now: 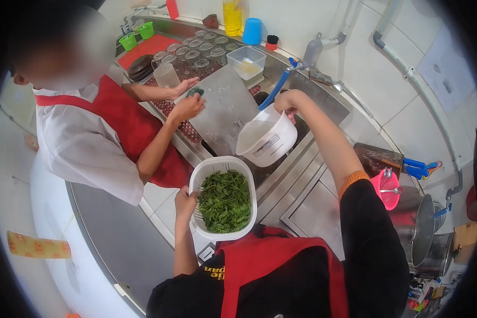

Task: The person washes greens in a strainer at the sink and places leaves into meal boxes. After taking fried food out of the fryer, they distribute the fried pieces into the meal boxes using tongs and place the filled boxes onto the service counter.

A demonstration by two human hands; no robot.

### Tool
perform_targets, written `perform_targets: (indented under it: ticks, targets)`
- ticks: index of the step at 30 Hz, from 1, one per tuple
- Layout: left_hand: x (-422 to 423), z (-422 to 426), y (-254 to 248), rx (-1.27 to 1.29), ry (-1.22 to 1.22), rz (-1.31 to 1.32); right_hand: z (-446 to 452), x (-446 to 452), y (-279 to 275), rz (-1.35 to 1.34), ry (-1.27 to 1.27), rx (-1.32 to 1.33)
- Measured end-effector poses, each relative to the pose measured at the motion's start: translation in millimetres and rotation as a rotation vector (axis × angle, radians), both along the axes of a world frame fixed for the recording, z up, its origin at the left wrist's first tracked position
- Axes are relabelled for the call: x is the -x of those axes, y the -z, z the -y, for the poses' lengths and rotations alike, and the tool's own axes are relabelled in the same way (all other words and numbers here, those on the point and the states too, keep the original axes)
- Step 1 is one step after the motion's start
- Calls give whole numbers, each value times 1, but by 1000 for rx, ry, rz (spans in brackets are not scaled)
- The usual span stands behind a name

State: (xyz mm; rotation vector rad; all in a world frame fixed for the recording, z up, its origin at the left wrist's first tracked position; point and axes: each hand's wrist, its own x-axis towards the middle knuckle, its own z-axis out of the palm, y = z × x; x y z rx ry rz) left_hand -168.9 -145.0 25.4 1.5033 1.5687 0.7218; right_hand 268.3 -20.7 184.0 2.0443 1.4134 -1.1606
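Note:
My left hand [185, 205] grips the left rim of a white plastic colander [253, 206], held in front of my apron. Leafy greens [225, 201] fill much of it. Over the sink, my right hand [286, 102] is closed on the rim of a white plastic basin [267, 140] with a printed label on its side. That basin is tilted, and its inside is mostly turned from view. A blue hose [275, 90] runs from the tap down beside the basin; its lower end is hidden.
At left, a co-worker in a red apron [127, 116] holds a large metal sheet [222, 108] and a dark green scrubbing pad [196, 92] over the sink. Glass mugs [201, 53] and a clear plastic container [246, 62] stand behind. Large metal pots [423, 230] are at right.

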Motion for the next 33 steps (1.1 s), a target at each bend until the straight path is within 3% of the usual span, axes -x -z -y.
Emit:
perform_targets:
  ticks: [7, 13, 16, 22, 25, 28, 33]
  targets:
    - [15, -3, 7, -3, -18, 43, -41, 6, 22, 101, 111, 164]
    - [27, -4, 13, 20, -28, 60, 1, 27, -29, 256, -48, -77]
    - [27, -3, 9, 22, -52, 48, -37, -10, 28, 373, -160, -196]
    - [26, -4, 18, 42, -71, 92, -10, 32, -12, 566, -166, -328]
    - [21, -3, 11, 43, -66, 81, -16, 36, 0, 592, -206, -368]
    - [20, -6, 27, 27, -40, 104, -42, 30, 25, 617, 29, -320]
    - [16, -6, 23, 10, -8, 62, -15, 34, -7, 626, 198, -439]
